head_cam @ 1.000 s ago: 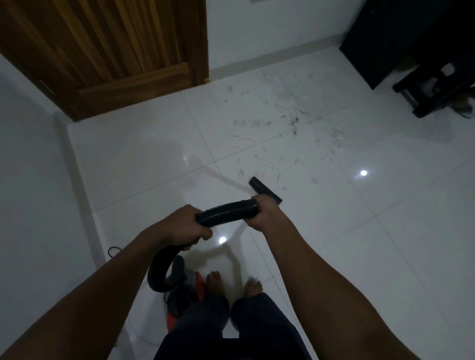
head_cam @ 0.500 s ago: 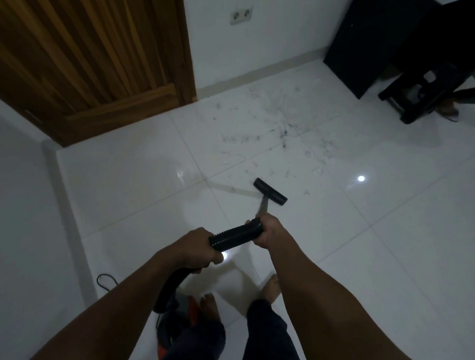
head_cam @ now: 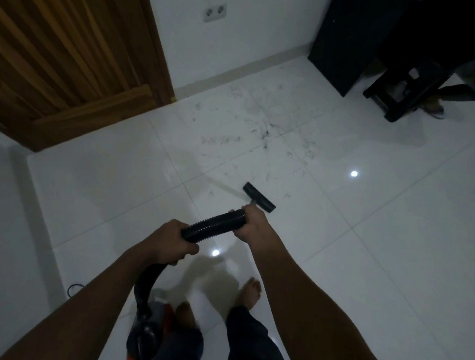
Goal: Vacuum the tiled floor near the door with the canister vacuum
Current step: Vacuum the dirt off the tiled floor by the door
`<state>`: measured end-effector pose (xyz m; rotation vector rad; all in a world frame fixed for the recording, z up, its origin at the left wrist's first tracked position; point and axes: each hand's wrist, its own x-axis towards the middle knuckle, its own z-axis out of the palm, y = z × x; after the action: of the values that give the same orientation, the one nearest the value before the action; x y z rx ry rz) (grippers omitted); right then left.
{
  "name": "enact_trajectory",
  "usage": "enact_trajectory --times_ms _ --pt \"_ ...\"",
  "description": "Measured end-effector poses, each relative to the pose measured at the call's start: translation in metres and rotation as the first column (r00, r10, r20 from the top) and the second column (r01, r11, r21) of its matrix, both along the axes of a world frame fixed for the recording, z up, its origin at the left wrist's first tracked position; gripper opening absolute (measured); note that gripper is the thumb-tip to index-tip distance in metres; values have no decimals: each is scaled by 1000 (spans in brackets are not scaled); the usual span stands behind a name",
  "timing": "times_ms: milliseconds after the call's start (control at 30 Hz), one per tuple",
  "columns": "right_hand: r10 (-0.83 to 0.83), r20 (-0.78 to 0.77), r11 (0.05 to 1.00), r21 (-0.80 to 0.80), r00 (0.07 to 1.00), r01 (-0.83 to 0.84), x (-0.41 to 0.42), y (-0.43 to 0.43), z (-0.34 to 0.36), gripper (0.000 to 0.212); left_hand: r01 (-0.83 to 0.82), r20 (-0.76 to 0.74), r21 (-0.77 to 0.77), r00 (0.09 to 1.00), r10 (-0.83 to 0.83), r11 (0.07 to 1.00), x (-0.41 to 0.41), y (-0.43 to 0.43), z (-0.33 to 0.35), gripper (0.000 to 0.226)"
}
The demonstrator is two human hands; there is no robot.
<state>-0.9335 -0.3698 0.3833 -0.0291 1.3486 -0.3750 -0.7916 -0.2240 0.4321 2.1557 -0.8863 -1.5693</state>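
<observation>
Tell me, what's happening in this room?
A person is vacuuming a white tiled floor. Both the left hand and the right hand grip the black ribbed hose, with the floor nozzle set down short of scattered dark debris. The canister vacuum sits by their bare feet.

Wall socket (head_cam: 214, 12), black cabinet (head_cam: 345, 44), dark stool (head_cam: 402, 88) (right of it)
</observation>
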Motion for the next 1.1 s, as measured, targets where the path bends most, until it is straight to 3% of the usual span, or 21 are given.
enact_trajectory --times_ms 233,500,700,1100 --pt "48 -69 998 -41 996 -50 -18 -32 -6 33 21 17 23 1000 -21 1000 -32 -33 -6 10" --pt "40 -54 999 -20 998 -41 -50 -45 -6 17 8 -16 18 1000 -8 1000 -46 -45 -8 15" --pt "86 -94 993 -67 992 -92 -69 -60 -6 40 52 -12 30 999 -52 998 -77 -61 -12 12" --pt "151 -15 985 -85 988 -152 -73 -77 3 28 58 -22 10 998 -58 998 -74 -71 -6 19"
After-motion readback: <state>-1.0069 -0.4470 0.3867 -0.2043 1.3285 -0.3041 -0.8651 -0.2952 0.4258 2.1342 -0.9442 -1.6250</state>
